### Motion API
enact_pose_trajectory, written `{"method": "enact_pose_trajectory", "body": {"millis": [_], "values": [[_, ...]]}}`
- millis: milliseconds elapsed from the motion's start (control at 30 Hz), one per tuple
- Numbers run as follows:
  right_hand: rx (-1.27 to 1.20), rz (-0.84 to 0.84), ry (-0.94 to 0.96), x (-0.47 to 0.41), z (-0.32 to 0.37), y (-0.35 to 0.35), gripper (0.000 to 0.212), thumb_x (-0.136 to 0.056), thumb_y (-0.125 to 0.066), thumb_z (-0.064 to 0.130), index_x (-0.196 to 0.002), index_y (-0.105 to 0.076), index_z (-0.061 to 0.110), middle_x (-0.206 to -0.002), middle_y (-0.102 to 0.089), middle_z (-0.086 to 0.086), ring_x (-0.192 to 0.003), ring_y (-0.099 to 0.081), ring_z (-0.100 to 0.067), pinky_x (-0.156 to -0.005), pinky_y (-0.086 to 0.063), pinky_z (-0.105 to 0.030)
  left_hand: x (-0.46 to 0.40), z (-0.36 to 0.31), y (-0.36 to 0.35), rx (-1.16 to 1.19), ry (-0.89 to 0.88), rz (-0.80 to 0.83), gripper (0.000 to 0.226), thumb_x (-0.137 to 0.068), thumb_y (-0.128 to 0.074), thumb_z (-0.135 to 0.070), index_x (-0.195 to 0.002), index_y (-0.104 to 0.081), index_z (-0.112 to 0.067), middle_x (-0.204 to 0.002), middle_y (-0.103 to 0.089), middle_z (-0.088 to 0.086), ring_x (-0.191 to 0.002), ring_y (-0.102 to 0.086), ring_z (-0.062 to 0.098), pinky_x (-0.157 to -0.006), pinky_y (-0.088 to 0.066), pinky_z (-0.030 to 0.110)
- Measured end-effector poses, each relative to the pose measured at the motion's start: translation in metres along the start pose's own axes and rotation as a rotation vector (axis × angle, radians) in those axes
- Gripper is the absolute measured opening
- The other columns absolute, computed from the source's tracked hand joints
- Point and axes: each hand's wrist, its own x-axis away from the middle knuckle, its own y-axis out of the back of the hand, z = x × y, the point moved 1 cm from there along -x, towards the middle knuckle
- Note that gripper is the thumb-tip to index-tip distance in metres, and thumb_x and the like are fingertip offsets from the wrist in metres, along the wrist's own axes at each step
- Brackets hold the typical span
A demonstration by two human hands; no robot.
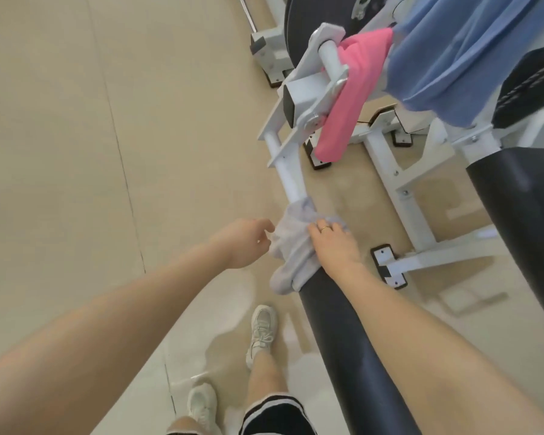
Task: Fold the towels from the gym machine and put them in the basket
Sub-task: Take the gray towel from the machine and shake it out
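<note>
A white gym machine (387, 171) stands on the tan floor (76, 152). A blue towel (459, 58) and a pink towel (349, 98) hang over its upper bars. A pale towel (291, 249) drapes the black padded roller (343, 334). The right hand (335, 243) lies on it, fingers gripping the cloth; the left hand (245, 240) pinches its edge.

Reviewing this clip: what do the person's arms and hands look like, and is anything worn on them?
Both forearms are bare, with no sleeves, gloves or watch in view. The right hand wears a thin gold-coloured ring on one of its fingers. The left hand shows no jewellery.
</note>
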Motion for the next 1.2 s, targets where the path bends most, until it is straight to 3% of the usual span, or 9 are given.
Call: {"method": "enact_pose_trajectory", "body": {"millis": [133, 300, 400, 533, 733, 800, 967, 1100, 1200], "values": [[0.003, -0.01, -0.039, 0.009, -0.001, 0.007, 0.03, -0.094, -0.034, 0.007, -0.122, -0.044, 0.011, -0.128, -0.052, -0.009, -0.122, -0.043, -0.026, -0.097, -0.033, -0.034, 0.003, -0.001, 0.011, 0.042, -0.034, 0.02, 0.046, -0.093, -0.04, -0.016, -0.139, -0.033, -0.015, -0.12, -0.059, 0.005, -0.105, -0.055, 0.026, -0.083, -0.04, 0.027], [-0.176, -0.127, -0.147, 0.055, 0.006, 0.048, 0.021, -0.092, -0.042, 0.007, -0.112, -0.046, 0.011, -0.124, -0.046, -0.008, -0.115, -0.04, -0.027, -0.083, -0.033, -0.03, 0.031, -0.011, 0.032, 0.028, -0.144, 0.04, 0.045, -0.094, -0.04, -0.019, -0.138, -0.034, -0.019, -0.124, -0.056, 0.002, -0.106, -0.055, 0.024, -0.084, -0.042, 0.028], [-0.469, -0.267, -0.218, 0.103, 0.026, 0.087, 0.011, -0.095, -0.039, 0.012, -0.103, -0.047, 0.014, -0.115, -0.049, -0.005, -0.109, -0.042, -0.024, -0.076, -0.031, -0.028, 0.062, -0.021, 0.038, 0.003, -0.262, 0.05, 0.043, -0.094, -0.04, -0.019, -0.137, -0.034, -0.019, -0.127, -0.054, 0.002, -0.105, -0.054, 0.023, -0.084, -0.04, 0.027], [-1.051, -0.406, -0.329, 0.192, 0.06, 0.12, 0.009, -0.097, -0.039, 0.019, -0.091, -0.045, 0.016, -0.082, -0.052, 0.0, -0.076, -0.048, -0.016, -0.059, -0.036, -0.023, 0.118, -0.034, 0.027, -0.015, -0.548, -0.027, 0.059, -0.091, -0.052, -0.023, -0.143, -0.024, -0.015, -0.143, -0.034, 0.005, -0.122, -0.046, 0.022, -0.095, -0.036, 0.027], [-1.48, -0.793, -0.608, 0.318, 0.096, 0.124, 0.016, -0.096, -0.044, 0.019, -0.083, -0.046, 0.028, -0.082, -0.055, 0.005, -0.08, -0.053, -0.013, -0.071, -0.047, -0.026, 0.218, -0.085, -0.008, 0.056, -0.908, 0.016, 0.088, -0.078, -0.07, -0.032, -0.144, -0.015, -0.015, -0.133, -0.024, -0.012, -0.121, -0.028, 0.0, -0.093, -0.027, 0.013], [-1.61, -0.914, -0.692, 0.359, 0.097, 0.12, 0.014, -0.096, -0.044, 0.018, -0.086, -0.048, 0.026, -0.087, -0.055, 0.002, -0.086, -0.055, -0.017, -0.08, -0.048, -0.031, 0.248, -0.102, -0.025, 0.024, -1.103, 0.017, 0.096, -0.072, -0.077, -0.029, -0.141, -0.013, -0.014, -0.134, -0.023, -0.01, -0.12, -0.036, 0.005, -0.089, -0.033, 0.008], [-1.825, -1.218, -0.793, 0.468, 0.096, 0.099, 0.016, -0.096, -0.044, 0.01, -0.083, -0.05, 0.017, -0.068, -0.051, 0.004, -0.052, -0.053, 0.0, -0.049, -0.042, -0.013, 0.313, -0.147, -0.08, -0.192, -1.486, -0.015, 0.041, -0.079, -0.056, -0.043, -0.103, -0.041, -0.013, -0.144, -0.032, 0.012, -0.099, -0.058, 0.022, -0.06, -0.04, 0.013], [-1.915, -1.386, -0.884, 0.551, 0.086, 0.064, 0.024, -0.092, -0.048, 0.007, -0.071, -0.052, 0.016, -0.048, -0.055, 0.011, -0.042, -0.051, -0.001, -0.045, -0.039, -0.016, 0.353, -0.196, -0.135, -0.247, -1.563, -0.028, 0.034, -0.09, -0.049, -0.034, -0.105, -0.056, -0.004, -0.147, -0.026, 0.006, -0.105, -0.047, 0.007, -0.084, -0.045, 0.025], [-1.941, -1.483, -0.982, 0.616, 0.074, 0.022, 0.018, -0.089, -0.05, 0.005, -0.074, -0.06, 0.01, -0.065, -0.061, -0.001, -0.06, -0.055, -0.013, -0.057, -0.043, -0.023, 0.376, -0.234, -0.189, -0.198, -1.569, 0.06, 0.023, -0.088, -0.058, -0.028, -0.091, -0.06, -0.006, -0.134, -0.037, 0.006, -0.107, -0.035, 0.002, -0.093, -0.032, 0.019]]}}
